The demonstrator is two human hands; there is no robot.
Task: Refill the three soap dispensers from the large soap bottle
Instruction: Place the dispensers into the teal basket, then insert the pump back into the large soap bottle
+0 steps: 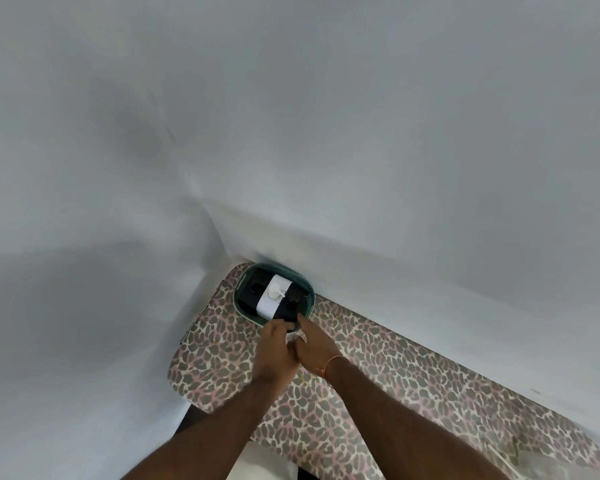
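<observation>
Head view. A green basket (240, 295) stands at the far left end of a leopard-print table (413, 386), pushed into the corner where two pale walls (361, 133) meet. Inside it stand three dispensers side by side: a white one (270, 300) with a pump top in the middle, a dark one (250, 292) to its left and another dark one (296, 299) to its right (details of the dark pair are too small to make out). The large soap bottle is not in view.

The left hand (274, 344) reaches to the basket's near rim, fingers curled over its edge. The right hand (314, 344) lies just beside it, index finger extended and touching the rim; whether its other fingers grip anything cannot be told. An orange band (329, 365) circles the right wrist.

Judged stage: the start, with the basket about to be drawn away from the corner and no dispenser opened. To do this well, grip the rim on both sides and slide the basket low across the table, not lifting by one edge, so the tall dispensers do not topple. Bring it near enough that each pump can be unscrewed over the table.
</observation>
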